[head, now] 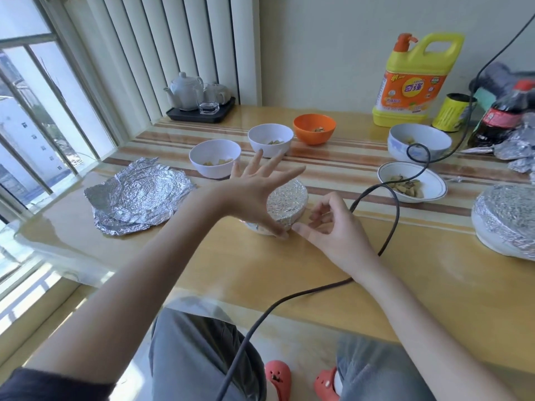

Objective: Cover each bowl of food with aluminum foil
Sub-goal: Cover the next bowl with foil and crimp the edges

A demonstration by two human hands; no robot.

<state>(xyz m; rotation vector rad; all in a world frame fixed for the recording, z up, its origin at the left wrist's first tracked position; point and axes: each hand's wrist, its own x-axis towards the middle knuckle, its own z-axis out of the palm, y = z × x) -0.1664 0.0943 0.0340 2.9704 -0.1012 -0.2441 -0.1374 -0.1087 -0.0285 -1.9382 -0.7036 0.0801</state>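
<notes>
A person sits at a wooden table (289,256) with striped bands along its far half, seen from a head camera looking down. Near the middle of the table stands a small foil-covered bowl (286,202), the foil wrapped tight over its top and down its sides. The left hand (254,195) is spread wide over the bowl's left side, fingers straight and fanned, thumb tip touching the foil at the bowl's near edge. The right hand (327,224) sits just right of the bowl, fingers loosely curled, index finger reaching to the foil's lower edge close to the left thumb; it grips nothing.

Toward the left edge of the table lies a crumpled stack of foil sheets (136,198). Behind the hands stand two white bowls (215,157) (270,138) and an orange bowl (314,127), each with food and uncovered. Toward the right are a blue-patterned bowl (419,140) and a shallow white dish (412,185) with food, also uncovered. At the right edge sits a larger foil-covered bowl (505,221).

At the far left corner a dark tray (199,114) holds a white teapot (185,89). At the far right stand a yellow detergent jug (414,79), a yellow can (453,111) and a cola bottle (503,114). A dark cable (393,204) loops across the table's right side
</notes>
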